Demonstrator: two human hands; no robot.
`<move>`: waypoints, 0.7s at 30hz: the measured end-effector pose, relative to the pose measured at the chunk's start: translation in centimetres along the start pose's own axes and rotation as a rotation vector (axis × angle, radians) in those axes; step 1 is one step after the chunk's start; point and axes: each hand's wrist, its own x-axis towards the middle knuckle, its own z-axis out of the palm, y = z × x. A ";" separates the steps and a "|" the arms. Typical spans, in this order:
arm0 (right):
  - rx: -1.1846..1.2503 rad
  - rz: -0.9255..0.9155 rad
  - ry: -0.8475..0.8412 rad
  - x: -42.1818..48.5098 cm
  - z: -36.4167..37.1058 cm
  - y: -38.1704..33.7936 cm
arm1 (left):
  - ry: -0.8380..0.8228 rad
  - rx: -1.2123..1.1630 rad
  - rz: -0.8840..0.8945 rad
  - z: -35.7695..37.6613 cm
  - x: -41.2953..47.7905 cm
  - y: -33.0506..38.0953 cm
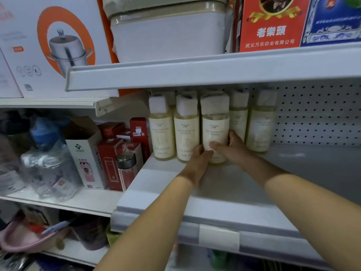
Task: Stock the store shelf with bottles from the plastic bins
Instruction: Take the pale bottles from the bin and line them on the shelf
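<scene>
The right hand (232, 147) clamps thumb and fingers round the cream-labelled bottle (214, 126) at frame centre. The left hand (198, 157) touches its lower left side, and I cannot tell how far those fingers curl. The bottle stands on the shelf (293, 169), which is bare toward the right; its label reads "FRAGRANCE", and the red box (270, 26) at upper right reads "老樂頭".

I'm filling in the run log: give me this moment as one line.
step: placing bottle | left hand: holds it low | right hand: grips its side | bottle: upright on shelf, front row
</scene>
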 end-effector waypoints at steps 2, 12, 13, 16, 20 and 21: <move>-0.060 0.021 0.097 -0.5 0.7 0.0 | 0.042 -0.032 -0.058 -0.6 -0.9 0.8; 0.052 0.050 0.261 -7.4 5.1 -2.5 | 0.230 -0.415 -0.058 -6.3 -10.1 3.1; 0.082 0.026 0.248 -8.7 6.1 -3.4 | 0.227 -0.432 -0.055 -7.1 -11.2 3.1; 0.151 -0.063 0.162 -12.8 9.4 -6.1 | 0.234 -0.509 -0.038 -9.7 -14.5 3.0; 0.156 -0.137 0.066 -17.6 13.3 -8.4 | 0.263 -0.574 -0.020 -13.5 -18.5 2.1; 0.160 -0.139 0.039 -18.7 14.2 -8.6 | 0.267 -0.589 -0.032 -14.4 -19.5 1.6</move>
